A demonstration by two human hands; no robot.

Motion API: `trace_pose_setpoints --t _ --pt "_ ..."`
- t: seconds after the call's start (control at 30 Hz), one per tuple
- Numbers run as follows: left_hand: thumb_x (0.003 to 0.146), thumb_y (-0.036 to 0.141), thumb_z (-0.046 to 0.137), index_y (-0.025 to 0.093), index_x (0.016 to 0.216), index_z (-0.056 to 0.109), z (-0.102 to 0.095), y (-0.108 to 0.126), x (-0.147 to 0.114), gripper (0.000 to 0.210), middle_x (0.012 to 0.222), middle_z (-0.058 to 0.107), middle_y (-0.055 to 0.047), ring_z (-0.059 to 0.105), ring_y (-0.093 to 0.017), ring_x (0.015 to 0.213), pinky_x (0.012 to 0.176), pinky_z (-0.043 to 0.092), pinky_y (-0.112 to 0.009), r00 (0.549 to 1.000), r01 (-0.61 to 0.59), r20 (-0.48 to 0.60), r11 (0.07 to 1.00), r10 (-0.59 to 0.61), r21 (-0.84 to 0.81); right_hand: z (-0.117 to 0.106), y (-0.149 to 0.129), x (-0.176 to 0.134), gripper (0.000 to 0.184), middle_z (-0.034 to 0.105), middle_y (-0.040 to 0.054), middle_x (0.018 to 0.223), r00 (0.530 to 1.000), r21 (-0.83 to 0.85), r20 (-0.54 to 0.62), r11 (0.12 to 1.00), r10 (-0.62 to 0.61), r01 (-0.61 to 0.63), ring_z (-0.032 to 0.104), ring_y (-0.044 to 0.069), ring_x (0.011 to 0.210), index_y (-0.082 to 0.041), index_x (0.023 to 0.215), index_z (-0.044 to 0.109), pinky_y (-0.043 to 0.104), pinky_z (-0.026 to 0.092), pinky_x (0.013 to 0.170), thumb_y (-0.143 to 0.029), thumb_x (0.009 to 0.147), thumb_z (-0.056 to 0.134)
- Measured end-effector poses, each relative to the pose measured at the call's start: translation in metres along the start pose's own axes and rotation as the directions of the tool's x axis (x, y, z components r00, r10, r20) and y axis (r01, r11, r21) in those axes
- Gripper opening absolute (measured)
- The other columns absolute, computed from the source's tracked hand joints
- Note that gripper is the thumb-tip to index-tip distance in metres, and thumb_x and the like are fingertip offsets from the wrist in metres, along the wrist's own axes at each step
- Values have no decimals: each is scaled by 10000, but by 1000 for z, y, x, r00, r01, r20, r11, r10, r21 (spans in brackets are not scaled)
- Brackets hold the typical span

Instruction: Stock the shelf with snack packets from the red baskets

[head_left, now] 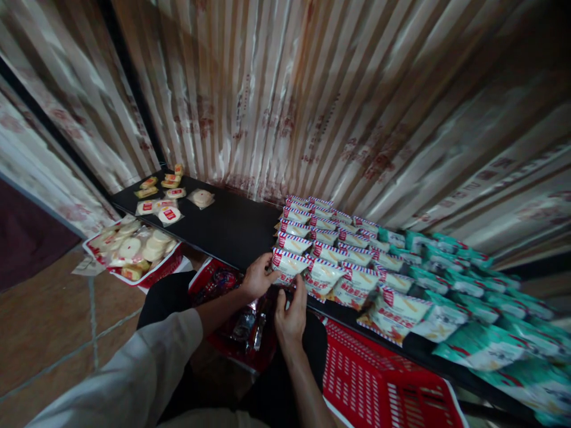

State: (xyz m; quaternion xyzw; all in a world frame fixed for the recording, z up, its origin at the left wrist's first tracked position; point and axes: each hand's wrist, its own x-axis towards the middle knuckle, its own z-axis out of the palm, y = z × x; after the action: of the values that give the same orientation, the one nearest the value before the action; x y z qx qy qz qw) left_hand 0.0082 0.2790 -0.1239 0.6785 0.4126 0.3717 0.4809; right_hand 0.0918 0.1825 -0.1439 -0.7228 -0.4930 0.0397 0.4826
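Packet, white, red-lettered, red-and-blue striped along top edge. Stands upright just below centre of frame, in front row. At its left edge, left hand, fingers loosely curled, hold unclear; at lower right, right hand, thumb and fingers parted, empty.

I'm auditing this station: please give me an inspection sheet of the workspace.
Surface: long black shelf, packs on it.
Job's things: white packets in rows, beside green packets.
Clutter: loose wrapped pieces at the shelf's left end.
Hands: left hand at the front-left white packet's left edge, grip unclear; right hand, thumb and fingers parted, at its lower edge.
Cables: nothing seen.
Surroundings: pleated printed sheeting behind; red baskets below; tiled floor.
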Motion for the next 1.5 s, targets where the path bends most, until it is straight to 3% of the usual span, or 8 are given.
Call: trace_pose_setpoints --t 0.53,0.83,1.03,1.13,1.23,1.3,1.4,1.5 --pt "744 242 575 180 1178 480 2 -8 13 449 1074 587 -70 581 -164 898 684 514 -248 998 -64 12 991 63 114 9 24 -1 504 392 157 1388 996 -21 24 996 -87 87 343 231 1301 -138 1380 302 477 350 1030 -287 899 326" --pt "710 207 568 160 1080 515 -2 -3 11 377 1041 527 -69 565 -146 885 609 508 -189 992 -108 59 994 107 18 11 3 9 543 339 217 1394 972 -189 -158 972 -171 140 319 303 1297 -107 1362 319 500 384 973 -339 883 428" --pt "699 186 565 162 1044 545 -3 11 11 346 1048 525 -73 567 -134 818 573 491 -189 990 -83 113 996 87 -40 23 5 23 576 356 242 1371 950 -338 -225 932 -214 130 360 356 1251 -97 1336 378 529 399 920 -417 864 458" --pt "770 256 536 170 1045 571 -8 8 14 290 1092 539 -83 572 -155 873 648 501 -221 988 -112 102 992 118 -63 29 8 24 598 394 239 1342 939 -379 -260 918 -225 114 412 354 1205 -111 1348 366 510 426 886 -404 845 505" --pt "865 301 400 178 1033 604 -11 -6 31 291 1115 559 -83 535 -186 1040 845 478 -292 995 -78 -62 992 72 -97 31 9 23 624 414 237 1320 932 -409 -275 906 -238 110 443 353 1168 -126 1370 331 495 450 849 -379 837 531" --pt "886 293 339 179 1031 618 -11 -16 54 334 1163 549 -85 512 -193 1102 864 475 -315 988 5 -152 990 -27 -142 31 9 23 638 418 239 1312 928 -425 -278 898 -248 113 447 359 1159 -131 1384 308 495 457 832 -367 836 534" --pt "851 222 413 182 1011 634 -5 -26 103 275 1200 546 -71 501 -181 1128 892 461 -308 969 98 -215 986 -126 -135 30 10 23 672 423 241 1301 923 -441 -272 888 -271 131 456 371 1141 -147 1401 278 496 466 802 -364 826 550" --pt "797 124 467 162 996 631 2 -28 161 261 1084 613 -65 553 -157 1038 909 445 -302 945 178 -261 979 -197 -95 33 14 24 699 438 236 1292 909 -454 -292 880 -298 143 484 380 1105 -172 1416 252 495 479 758 -370 819 557"
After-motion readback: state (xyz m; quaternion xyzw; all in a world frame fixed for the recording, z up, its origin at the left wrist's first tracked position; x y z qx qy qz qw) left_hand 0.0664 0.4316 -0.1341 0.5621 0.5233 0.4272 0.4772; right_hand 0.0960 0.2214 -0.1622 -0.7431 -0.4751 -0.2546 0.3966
